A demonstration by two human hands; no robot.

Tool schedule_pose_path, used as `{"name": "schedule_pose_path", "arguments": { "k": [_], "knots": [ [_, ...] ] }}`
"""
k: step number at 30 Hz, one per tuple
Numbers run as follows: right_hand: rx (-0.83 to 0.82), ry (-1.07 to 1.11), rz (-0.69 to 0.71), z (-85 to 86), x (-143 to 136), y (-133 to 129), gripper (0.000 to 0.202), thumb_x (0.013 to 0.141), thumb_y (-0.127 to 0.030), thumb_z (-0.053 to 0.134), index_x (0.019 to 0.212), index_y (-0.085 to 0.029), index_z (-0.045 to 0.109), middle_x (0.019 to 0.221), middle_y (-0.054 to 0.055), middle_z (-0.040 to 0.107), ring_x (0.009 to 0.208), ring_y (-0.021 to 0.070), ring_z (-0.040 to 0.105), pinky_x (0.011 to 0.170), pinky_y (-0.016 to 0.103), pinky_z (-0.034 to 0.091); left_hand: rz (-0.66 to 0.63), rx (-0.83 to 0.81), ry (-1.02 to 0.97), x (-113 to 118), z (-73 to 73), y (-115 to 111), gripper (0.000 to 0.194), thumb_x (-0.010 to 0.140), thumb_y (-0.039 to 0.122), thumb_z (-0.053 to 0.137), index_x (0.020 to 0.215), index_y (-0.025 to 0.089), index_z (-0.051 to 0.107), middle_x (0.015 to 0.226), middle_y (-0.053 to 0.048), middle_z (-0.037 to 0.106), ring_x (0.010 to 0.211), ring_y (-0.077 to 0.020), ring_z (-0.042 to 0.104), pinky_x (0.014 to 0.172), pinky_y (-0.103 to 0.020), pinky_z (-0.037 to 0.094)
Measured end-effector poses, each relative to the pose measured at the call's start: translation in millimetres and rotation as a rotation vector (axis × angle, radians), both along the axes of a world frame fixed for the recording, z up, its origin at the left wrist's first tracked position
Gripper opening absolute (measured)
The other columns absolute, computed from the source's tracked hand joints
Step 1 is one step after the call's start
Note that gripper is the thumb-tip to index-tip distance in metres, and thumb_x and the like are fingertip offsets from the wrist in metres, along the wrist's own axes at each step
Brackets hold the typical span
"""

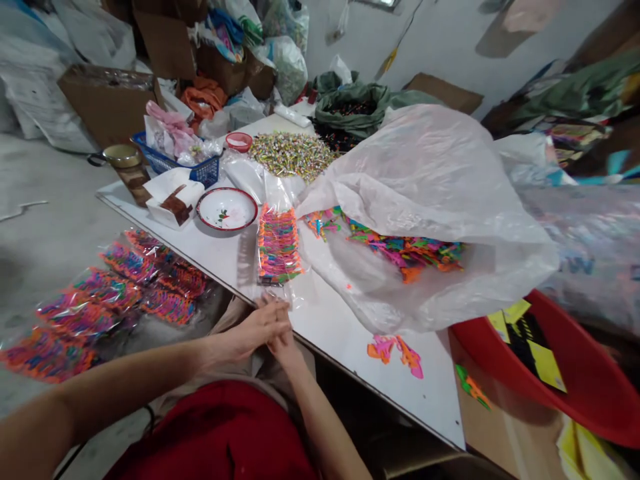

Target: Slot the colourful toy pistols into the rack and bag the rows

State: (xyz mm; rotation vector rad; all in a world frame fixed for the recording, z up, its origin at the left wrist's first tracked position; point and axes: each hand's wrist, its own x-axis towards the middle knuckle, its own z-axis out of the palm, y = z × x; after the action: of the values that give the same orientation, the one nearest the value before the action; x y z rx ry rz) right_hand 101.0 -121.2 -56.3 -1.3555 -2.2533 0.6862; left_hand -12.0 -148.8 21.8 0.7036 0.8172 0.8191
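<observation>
Your left hand and right hand are bare, with no gloves, rings or watch visible. Both your forearms are uncovered too, with no sleeve reaching into view. Below them you wear a red garment, plain and unmarked, and beside it a fold of beige cloth shows.

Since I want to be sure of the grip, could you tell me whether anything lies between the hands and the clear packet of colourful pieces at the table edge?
Nothing visible does. The left hand and right hand meet at the table edge, right at the near open end of the clear packet, apparently touching it.
</observation>
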Motion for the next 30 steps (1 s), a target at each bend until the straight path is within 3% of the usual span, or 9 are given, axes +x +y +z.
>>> {"name": "schedule_pose_path", "arguments": {
  "k": [4, 9, 15, 18, 21, 23, 25, 28, 30],
  "knots": [
    [0.147, -0.117, -0.029, -8.2, 30.5, -49.9, 0.037, 0.082, -0.007, 0.043, 0.107, -0.014, 0.07, 0.113, 0.016, 0.068, 0.108, 0.0269, 0.064, 0.098, 0.047, 0.049, 0.237, -0.14, -0.236, 35.3, 21.6, 29.9, 0.068, 0.07, 0.063, 0.069, 0.123, 0.023, 0.051, 0.098, -0.004, 0.058, 0.08, -0.0127, 0.058, 0.062, -0.024, 0.045],
    [0.205, -0.038, -0.109, -13.6, 80.7, -75.3, 0.031, 0.088, -0.016, 0.046, 0.109, -0.021, 0.069, 0.115, 0.015, 0.067, 0.106, 0.0288, 0.065, 0.09, 0.049, 0.057, 0.366, -0.147, -0.253, 41.0, 60.2, 68.8, 0.031, 0.084, 0.041, 0.062, 0.1, 0.015, 0.058, 0.068, 0.001, 0.054, 0.062, -0.0096, 0.054, 0.056, -0.021, 0.04],
    [0.196, 0.138, -0.101, 6.4, 99.7, -36.2, 0.024, 0.094, -0.027, 0.047, 0.108, -0.019, 0.065, 0.104, 0.011, 0.067, 0.097, 0.0239, 0.065, 0.086, 0.043, 0.057, 0.505, 0.317, -0.167, -47.5, 157.6, 96.7, 0.024, 0.098, 0.024, 0.04, 0.101, 0.01, 0.059, 0.058, 0.005, 0.048, 0.054, -0.0056, 0.049, 0.057, -0.018, 0.039],
    [0.181, 0.184, -0.036, 18.8, 83.3, -16.0, 0.023, 0.094, -0.029, 0.047, 0.107, -0.02, 0.064, 0.102, 0.01, 0.067, 0.096, 0.023, 0.065, 0.086, 0.041, 0.056, 0.641, 0.469, 0.043, -105.3, 209.6, 65.2, 0.032, 0.102, 0.019, 0.029, 0.109, 0.006, 0.058, 0.054, 0.007, 0.042, 0.052, -0.0044, 0.047, 0.059, -0.016, 0.04],
    [0.104, 0.249, 0.081, 26.3, 55.1, -1.7, 0.022, 0.095, -0.028, 0.047, 0.106, -0.021, 0.064, 0.101, 0.009, 0.067, 0.093, 0.0217, 0.065, 0.084, 0.038, 0.056, 0.725, 0.543, 0.288, -148.6, 234.3, 12.8, 0.029, 0.1, 0.016, 0.033, 0.097, 0.008, 0.061, 0.051, 0.007, 0.04, 0.049, -0.0048, 0.045, 0.055, -0.016, 0.041],
    [0.062, 0.285, 0.191, 29.0, 32.6, 5.0, 0.021, 0.095, -0.026, 0.046, 0.106, -0.021, 0.063, 0.103, 0.009, 0.067, 0.093, 0.021, 0.065, 0.084, 0.037, 0.056, 0.706, 0.438, 0.469, -170.1, 224.5, -22.2, 0.027, 0.098, 0.019, 0.04, 0.086, 0.012, 0.063, 0.052, 0.004, 0.048, 0.05, -0.0071, 0.048, 0.051, -0.017, 0.042],
    [0.05, 0.296, 0.296, 30.6, 11.1, 9.6, 0.02, 0.094, -0.023, 0.047, 0.106, -0.021, 0.063, 0.103, 0.009, 0.067, 0.095, 0.0209, 0.065, 0.086, 0.037, 0.056, 0.612, 0.202, 0.551, -187.2, 190.9, -53.6, 0.025, 0.094, 0.022, 0.047, 0.08, 0.009, 0.064, 0.054, 0.001, 0.056, 0.051, -0.0096, 0.051, 0.048, -0.019, 0.041],
    [0.056, 0.269, 0.4, 29.7, -10.2, 13.1, 0.02, 0.093, -0.02, 0.046, 0.105, -0.021, 0.063, 0.104, 0.008, 0.067, 0.098, 0.0209, 0.064, 0.088, 0.037, 0.055, 0.67, -0.343, 0.392, -204.3, 110.1, -95.1, 0.019, 0.088, 0.019, 0.058, 0.074, 0.008, 0.064, 0.055, -0.001, 0.057, 0.049, -0.0093, 0.051, 0.047, -0.018, 0.039],
    [0.065, 0.237, 0.435, 26.7, -14.0, 15.0, 0.021, 0.093, -0.019, 0.047, 0.106, -0.021, 0.063, 0.105, 0.009, 0.066, 0.099, 0.021, 0.064, 0.089, 0.038, 0.055, 0.735, -0.483, 0.333, -210.9, 52.9, -121.5, 0.018, 0.086, 0.017, 0.059, 0.07, 0.01, 0.063, 0.051, -0.001, 0.054, 0.044, -0.0093, 0.049, 0.045, -0.019, 0.037]
  ]
}}
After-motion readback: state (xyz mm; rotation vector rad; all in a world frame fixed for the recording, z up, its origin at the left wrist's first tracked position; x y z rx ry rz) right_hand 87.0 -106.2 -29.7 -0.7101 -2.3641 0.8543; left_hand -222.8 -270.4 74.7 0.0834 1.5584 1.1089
